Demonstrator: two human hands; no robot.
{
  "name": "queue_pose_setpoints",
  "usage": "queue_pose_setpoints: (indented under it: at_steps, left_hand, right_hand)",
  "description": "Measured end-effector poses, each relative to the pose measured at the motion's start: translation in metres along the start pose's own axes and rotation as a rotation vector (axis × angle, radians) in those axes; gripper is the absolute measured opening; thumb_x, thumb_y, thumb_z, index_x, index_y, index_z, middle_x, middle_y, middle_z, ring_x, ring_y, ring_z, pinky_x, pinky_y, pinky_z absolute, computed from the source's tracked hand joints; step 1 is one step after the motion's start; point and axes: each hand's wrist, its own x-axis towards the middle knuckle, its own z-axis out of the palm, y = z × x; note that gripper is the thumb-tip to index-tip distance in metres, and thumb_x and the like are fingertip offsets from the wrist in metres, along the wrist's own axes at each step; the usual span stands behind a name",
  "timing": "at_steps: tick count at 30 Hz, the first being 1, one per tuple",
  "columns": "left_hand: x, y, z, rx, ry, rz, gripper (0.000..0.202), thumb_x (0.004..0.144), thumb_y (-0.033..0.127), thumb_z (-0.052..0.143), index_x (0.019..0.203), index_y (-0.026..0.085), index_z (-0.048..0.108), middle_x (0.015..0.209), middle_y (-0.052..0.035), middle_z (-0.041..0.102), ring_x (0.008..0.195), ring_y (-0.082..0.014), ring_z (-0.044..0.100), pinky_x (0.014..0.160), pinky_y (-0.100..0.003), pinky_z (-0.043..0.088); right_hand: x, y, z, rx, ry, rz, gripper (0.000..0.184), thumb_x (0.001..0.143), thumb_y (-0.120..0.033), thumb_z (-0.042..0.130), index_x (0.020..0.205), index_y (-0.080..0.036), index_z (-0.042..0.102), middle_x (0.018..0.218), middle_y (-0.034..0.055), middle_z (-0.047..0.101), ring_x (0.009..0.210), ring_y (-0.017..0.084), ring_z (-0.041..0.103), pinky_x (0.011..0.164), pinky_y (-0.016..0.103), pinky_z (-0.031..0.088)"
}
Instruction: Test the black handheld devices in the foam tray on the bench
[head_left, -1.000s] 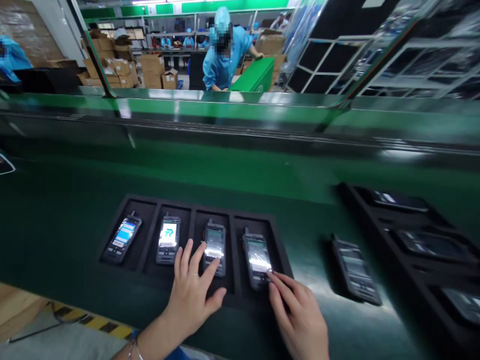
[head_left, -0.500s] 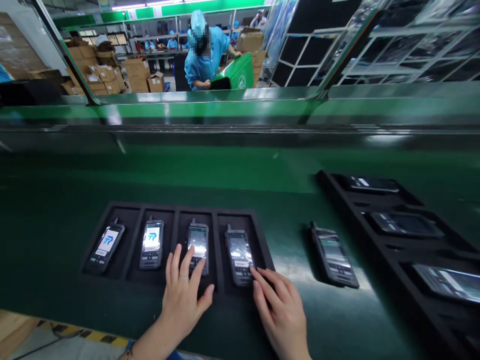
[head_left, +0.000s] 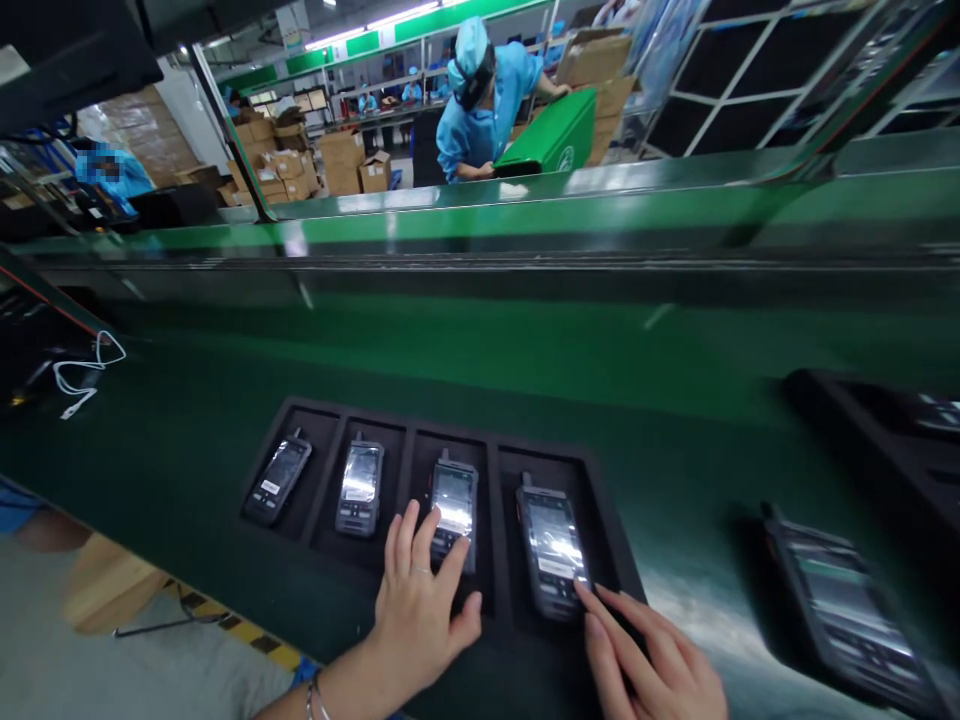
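A black four-compartment tray [head_left: 489, 490] holds one handheld radio with a screen and stubby antenna in each compartment. My left hand [head_left: 420, 605] is spread over the third radio [head_left: 454, 495], its fingertips at the lower keys. At the lower right corner of the fourth radio [head_left: 553, 540], a fingertip of my right hand [head_left: 652, 650] rests near the keys, fingers stretched out. Neither hand grips anything. In the left compartments lie the tilted first radio [head_left: 281, 475] and the second radio [head_left: 360, 485], both with dark screens.
Another radio [head_left: 844, 600] lies on the green bench [head_left: 225, 370] to the right. Beyond it sits a second black tray [head_left: 825, 400] with radios. A white cable [head_left: 79, 370] lies far left. Across the bench, a person in blue [head_left: 480, 110] handles a green bin [head_left: 555, 135].
The view has swung left, so everything appears shifted right. The two left radios' white logo screens have gone dark. Both my hands stay at the same two radios.
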Motion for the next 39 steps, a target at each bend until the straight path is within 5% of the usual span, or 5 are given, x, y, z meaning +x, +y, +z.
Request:
queue_pose_setpoints:
  at_steps: [16, 39]
  left_hand:
    - [0.001, 0.001, -0.004, -0.077, -0.048, 0.012, 0.031, 0.09, 0.023, 0.053, 0.119, 0.02, 0.065, 0.133, -0.0184, 0.048, 0.134, -0.0414, 0.037, 0.096, -0.06, 0.046]
    - [0.002, -0.004, -0.005, -0.069, -0.102, 0.049, 0.033, 0.089, 0.014, 0.056, 0.121, 0.02, 0.062, 0.134, -0.0178, 0.044, 0.136, -0.0415, 0.034, 0.095, -0.059, 0.048]
  right_hand:
    - [0.002, -0.012, -0.006, 0.014, 0.007, 0.102, 0.023, 0.099, -0.025, 0.049, 0.111, -0.019, 0.067, 0.099, 0.0098, 0.066, 0.092, 0.028, 0.061, 0.076, 0.045, 0.05]
    - [0.005, -0.015, -0.009, 0.025, 0.012, 0.138, 0.022, 0.097, -0.021, 0.051, 0.11, -0.021, 0.068, 0.099, 0.0067, 0.066, 0.093, 0.024, 0.06, 0.078, 0.042, 0.05]
